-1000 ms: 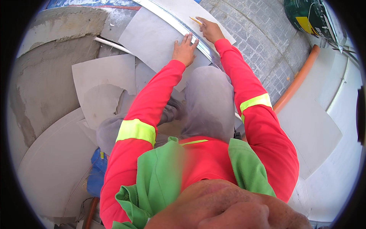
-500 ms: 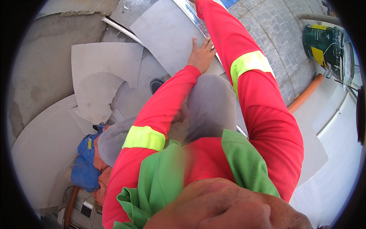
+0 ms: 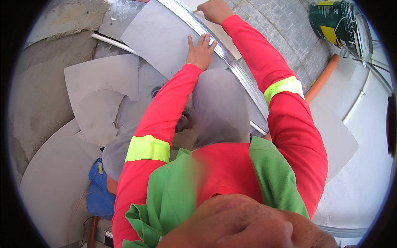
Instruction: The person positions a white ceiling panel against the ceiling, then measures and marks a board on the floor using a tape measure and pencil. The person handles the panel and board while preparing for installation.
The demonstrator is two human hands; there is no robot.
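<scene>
My left hand (image 3: 199, 53) lies flat with its fingers spread on a grey board (image 3: 155, 35). Its fingertips touch the near edge of a long, shiny metal profile (image 3: 225, 53), which crosses the board diagonally. Beyond that profile, my right hand (image 3: 216, 11) is closed around a thin, pencil-like stick (image 3: 196, 11), whose tip points left, close to the metal. Most of the stick is hidden by the fingers. My knee (image 3: 221, 99) rests near the board's close edge.
Several cut board pieces lie left, including one with a curved cutout (image 3: 99, 78). A thin white pipe (image 3: 113, 42) lies behind them. At the right are an orange pipe (image 3: 324, 77) and a green bucket (image 3: 333, 27). A blue bag (image 3: 100, 192) sits lower left; paving (image 3: 277, 37) spans the upper right.
My right hand, mostly cut off at the top edge before, now shows fully beyond the metal profile. My left hand stays flat at the profile. The whole view has shifted somewhat.
</scene>
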